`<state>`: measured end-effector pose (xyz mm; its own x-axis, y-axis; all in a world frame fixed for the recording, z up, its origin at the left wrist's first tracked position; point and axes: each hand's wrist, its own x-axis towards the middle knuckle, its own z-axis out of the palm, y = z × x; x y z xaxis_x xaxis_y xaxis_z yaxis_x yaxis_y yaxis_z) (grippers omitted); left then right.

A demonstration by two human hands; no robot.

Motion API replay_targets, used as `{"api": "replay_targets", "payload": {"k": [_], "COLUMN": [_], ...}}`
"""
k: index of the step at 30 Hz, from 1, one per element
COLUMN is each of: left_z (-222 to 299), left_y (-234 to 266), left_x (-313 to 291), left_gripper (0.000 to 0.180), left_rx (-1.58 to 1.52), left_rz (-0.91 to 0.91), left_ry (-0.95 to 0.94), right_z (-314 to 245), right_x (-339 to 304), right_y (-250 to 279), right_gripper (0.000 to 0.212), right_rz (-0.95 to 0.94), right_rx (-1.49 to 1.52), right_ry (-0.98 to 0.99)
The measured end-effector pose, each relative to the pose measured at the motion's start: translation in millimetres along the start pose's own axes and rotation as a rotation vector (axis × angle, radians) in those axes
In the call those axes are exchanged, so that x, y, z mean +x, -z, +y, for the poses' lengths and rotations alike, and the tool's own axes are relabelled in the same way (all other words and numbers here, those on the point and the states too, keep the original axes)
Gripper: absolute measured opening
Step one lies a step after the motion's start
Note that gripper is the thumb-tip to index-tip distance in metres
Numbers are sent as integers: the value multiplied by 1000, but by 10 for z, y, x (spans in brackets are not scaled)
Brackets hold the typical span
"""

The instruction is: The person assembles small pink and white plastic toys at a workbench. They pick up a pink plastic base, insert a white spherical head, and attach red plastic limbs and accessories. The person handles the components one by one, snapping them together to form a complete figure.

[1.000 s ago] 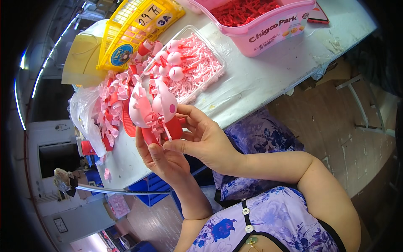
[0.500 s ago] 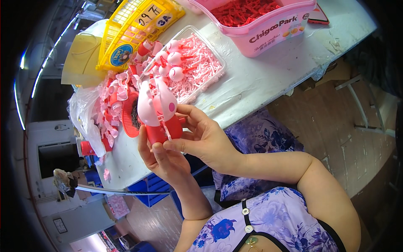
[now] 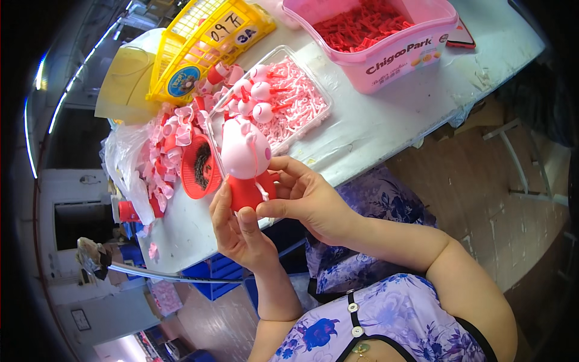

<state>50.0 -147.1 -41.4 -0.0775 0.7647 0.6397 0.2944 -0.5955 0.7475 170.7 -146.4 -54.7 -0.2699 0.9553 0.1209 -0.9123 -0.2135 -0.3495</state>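
Between my two hands is a pig figure (image 3: 241,151) with a pink head, a red body and a thin pale pink arm. My left hand (image 3: 244,238) holds the red body from below and the left, thumb and fingers round its lower edge. From the right, my right hand (image 3: 313,202) grips the same body, its thumb by the arm and its fingers partly hidden behind. The head looks closed, with a thin seam. Just behind the figure lies a red oval dish (image 3: 192,175) with small dark pieces in it.
A clear plastic tray (image 3: 313,117) holds pale pink small parts, with several pink balls on red stems on top. Loose pink and red pieces (image 3: 166,151) lie left, by a plastic bag (image 3: 123,175). Behind stand a yellow basket (image 3: 158,75) and a pink tub (image 3: 386,66) of red parts.
The pig's head halves, parted before, now sit together. The figure has turned slightly, and both hands appear a little farther right in view, as do the tray and basket.
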Motion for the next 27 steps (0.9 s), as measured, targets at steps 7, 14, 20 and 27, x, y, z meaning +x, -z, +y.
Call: {"api": "replay_targets", "payload": {"k": [7, 14, 20, 27], "left_z": [25, 137, -74, 58], "left_y": [-24, -92, 89, 378], "left_x": [-5, 107, 121, -273], "left_gripper": [41, 59, 65, 59], "left_rx": [122, 549, 572, 155], "left_rz": [-142, -203, -218, -395], "left_ry": [-64, -406, -469, -14], "right_z": [-35, -12, -26, -408], "right_x": [-39, -80, -124, -607], "right_y": [19, -15, 54, 117], "right_gripper": [51, 51, 57, 73], "right_rz": [38, 67, 58, 17], "right_rx": [64, 127, -38, -602], "right_ry": [28, -12, -120, -106]}}
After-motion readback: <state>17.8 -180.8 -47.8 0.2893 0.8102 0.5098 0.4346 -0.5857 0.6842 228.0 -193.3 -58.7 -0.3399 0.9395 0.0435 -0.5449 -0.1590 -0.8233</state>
